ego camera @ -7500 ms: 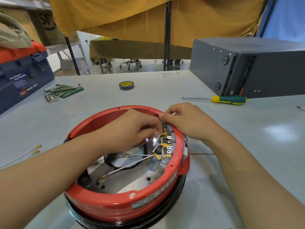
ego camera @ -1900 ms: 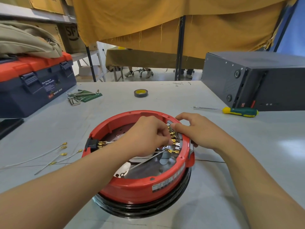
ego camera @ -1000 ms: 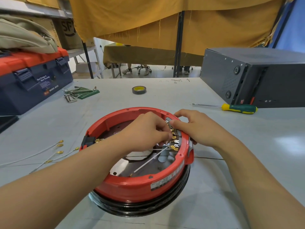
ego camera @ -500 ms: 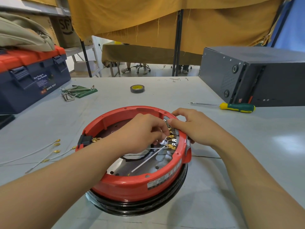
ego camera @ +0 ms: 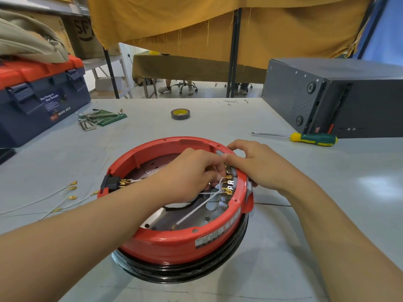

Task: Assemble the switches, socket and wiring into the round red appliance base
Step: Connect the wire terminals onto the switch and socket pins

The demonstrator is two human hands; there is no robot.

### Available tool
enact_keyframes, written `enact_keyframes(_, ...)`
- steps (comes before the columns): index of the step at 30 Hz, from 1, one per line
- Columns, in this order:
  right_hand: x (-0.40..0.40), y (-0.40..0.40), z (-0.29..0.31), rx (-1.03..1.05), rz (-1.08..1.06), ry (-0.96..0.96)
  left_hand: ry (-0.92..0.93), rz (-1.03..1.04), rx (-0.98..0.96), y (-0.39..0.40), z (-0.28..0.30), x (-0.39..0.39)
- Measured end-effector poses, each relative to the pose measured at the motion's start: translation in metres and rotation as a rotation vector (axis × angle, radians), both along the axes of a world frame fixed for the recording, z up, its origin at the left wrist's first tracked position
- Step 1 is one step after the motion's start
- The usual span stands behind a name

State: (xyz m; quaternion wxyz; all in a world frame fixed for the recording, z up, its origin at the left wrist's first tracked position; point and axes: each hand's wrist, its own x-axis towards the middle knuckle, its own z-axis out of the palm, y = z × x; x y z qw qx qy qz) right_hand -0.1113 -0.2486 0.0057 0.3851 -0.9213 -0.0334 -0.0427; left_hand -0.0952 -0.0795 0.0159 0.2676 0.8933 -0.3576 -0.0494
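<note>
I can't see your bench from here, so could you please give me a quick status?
Both hands at the switch terminals: left hand pinching a white wire, right hand gripping the red base rim. Spare wires lie left. Nothing obstructing.

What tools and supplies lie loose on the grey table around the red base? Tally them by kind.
Screwdriver: 1
Tape roll: 1
Hex key set: 1
Toolbox: 1
Total: 4

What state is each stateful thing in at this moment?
Red appliance base: open side up, wiring exposed.
Black socket: seated in rim.
Toolbox: lid shut.
Loose wires: unconnected on table.
Left hand: pinching a white wire.
Right hand: gripping the rim.
</note>
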Motion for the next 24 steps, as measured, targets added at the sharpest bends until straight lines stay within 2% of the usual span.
enact_keyframes(9,0.0,0.0,0.0,0.018,-0.017,0.023,-0.054,0.011,-0.005,0.0,0.0,0.0)
enact_keyframes(13,-0.001,-0.002,0.002,-0.046,0.0,0.095,-0.069,0.057,-0.019,-0.001,0.003,0.001)
enact_keyframes(19,-0.002,-0.003,0.001,-0.029,-0.057,0.111,0.088,0.082,-0.055,0.003,0.011,0.003)
enact_keyframes(24,0.003,-0.003,-0.001,0.048,-0.101,0.024,0.163,0.013,-0.035,0.001,0.015,0.005)
